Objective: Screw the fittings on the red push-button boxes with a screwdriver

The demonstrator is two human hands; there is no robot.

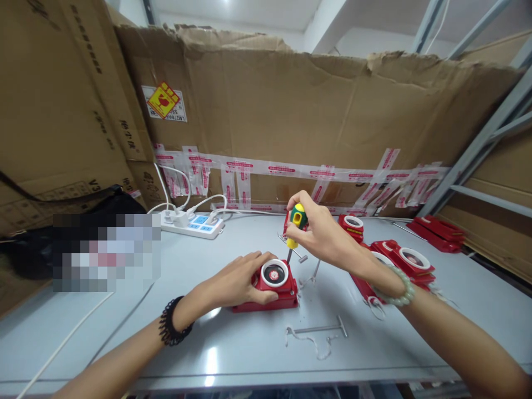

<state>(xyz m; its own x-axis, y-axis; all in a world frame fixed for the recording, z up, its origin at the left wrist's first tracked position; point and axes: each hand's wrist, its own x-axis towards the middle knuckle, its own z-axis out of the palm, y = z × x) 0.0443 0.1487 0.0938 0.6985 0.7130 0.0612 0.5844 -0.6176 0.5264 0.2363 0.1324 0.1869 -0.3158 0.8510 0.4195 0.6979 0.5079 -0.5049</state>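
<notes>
A red device with a white ring around a dark round window lies on the grey-blue table. My left hand is wrapped over its left part, thumb at the front and fingers behind. Above its back right corner my right hand grips a green and yellow screwdriver. The screwdriver stands nearly upright, its tip at the device's top near the ring. In front of the device, to the right, lies a metal T-shaped rod with a white string tied to it.
More red devices lie at the right, partly behind my right forearm, and another red piece farther back. A white power strip with cables stands at the back left. Cardboard walls the table's back, beside a metal rack.
</notes>
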